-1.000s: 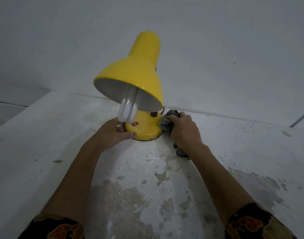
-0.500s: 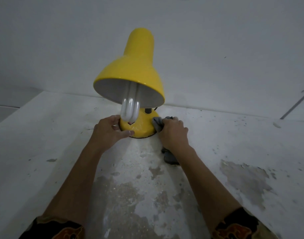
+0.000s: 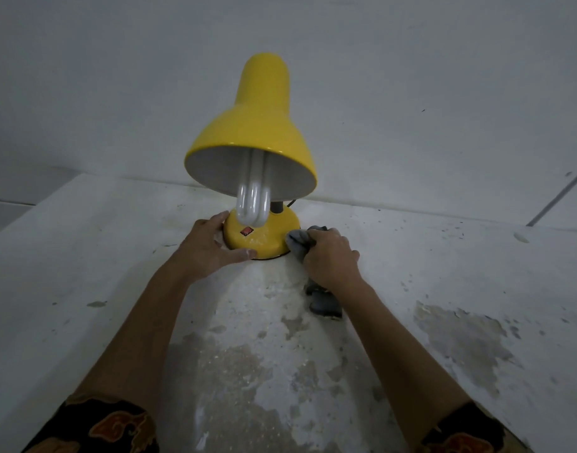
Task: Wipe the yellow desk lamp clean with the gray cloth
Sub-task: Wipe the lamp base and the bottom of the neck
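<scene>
While left fingers (image 3: 212, 223) clasp the lamp base (image 3: 268, 237), right fingers (image 3: 320, 238) clamping the cloth (image 3: 296, 244) slid lower.

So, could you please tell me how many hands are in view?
2. The left hand holds the lamp base from its left side; the right hand grips the cloth against the base's right side.
</scene>
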A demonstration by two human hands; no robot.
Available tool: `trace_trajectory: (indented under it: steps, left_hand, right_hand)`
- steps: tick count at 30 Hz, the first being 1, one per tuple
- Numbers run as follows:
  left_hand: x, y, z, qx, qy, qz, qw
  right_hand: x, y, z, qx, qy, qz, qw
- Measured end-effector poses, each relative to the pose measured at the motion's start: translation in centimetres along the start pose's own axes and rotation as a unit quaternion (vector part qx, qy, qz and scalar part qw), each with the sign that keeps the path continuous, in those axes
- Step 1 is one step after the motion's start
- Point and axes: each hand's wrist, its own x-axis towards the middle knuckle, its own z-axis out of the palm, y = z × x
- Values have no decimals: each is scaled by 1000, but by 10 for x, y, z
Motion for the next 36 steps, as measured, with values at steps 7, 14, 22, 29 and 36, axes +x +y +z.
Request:
trace_trajectory:
  steps: [7,14,22,29,36]
  left_hand:
    - [-22,32,-4,21,22,9,999]
    - [-19,29,2,24,36,18,999]
    - [-15,27,4,26,45,9,999]
    - [-12,27,16,71,76,12,995]
    - [-11,25,18,90,85,4,992]
  right_hand:
    - [48,-4,-2,64,2,20,998]
    - [47,9,22,47,72,20,996]
    - [7,-1,41,112,131,25,985]
    - [35,2,26,142,78,54,985]
    - [14,0,37,103,127,33,986]
